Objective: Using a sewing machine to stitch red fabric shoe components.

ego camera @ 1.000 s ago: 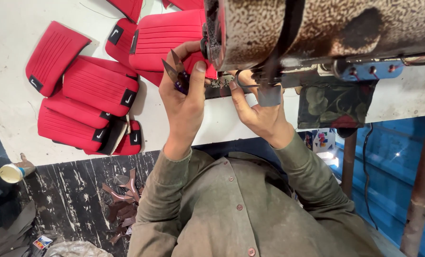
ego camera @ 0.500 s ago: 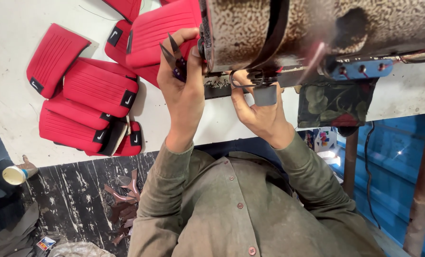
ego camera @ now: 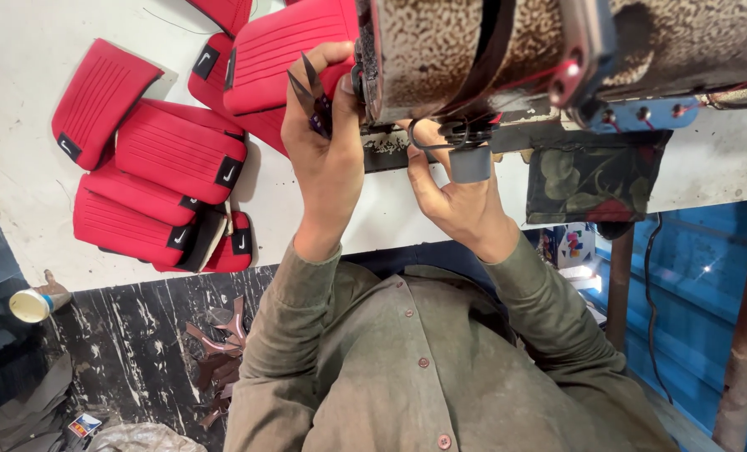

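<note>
Head view. A red padded panel (ego camera: 285, 59) is held at the needle end of the sewing machine (ego camera: 474, 59), near the surface's (ego camera: 22, 84) far edge. The left hand (ego camera: 327, 159) is closed on the panel, with small snips (ego camera: 306, 88) gripped in its fingers. The right hand (ego camera: 461, 197) is placed under the machine head; whether its fingers pinch anything cannot be told. A pile of finished-looking red panels (ego camera: 151, 180) is seen toward the surface's near left edge, suggesting the batch is well advanced, this piece being unfinished.

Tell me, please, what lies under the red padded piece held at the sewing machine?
Under the red padded piece, more red pieces overlap on the white table. The left hand and machine hide its near end.
</note>
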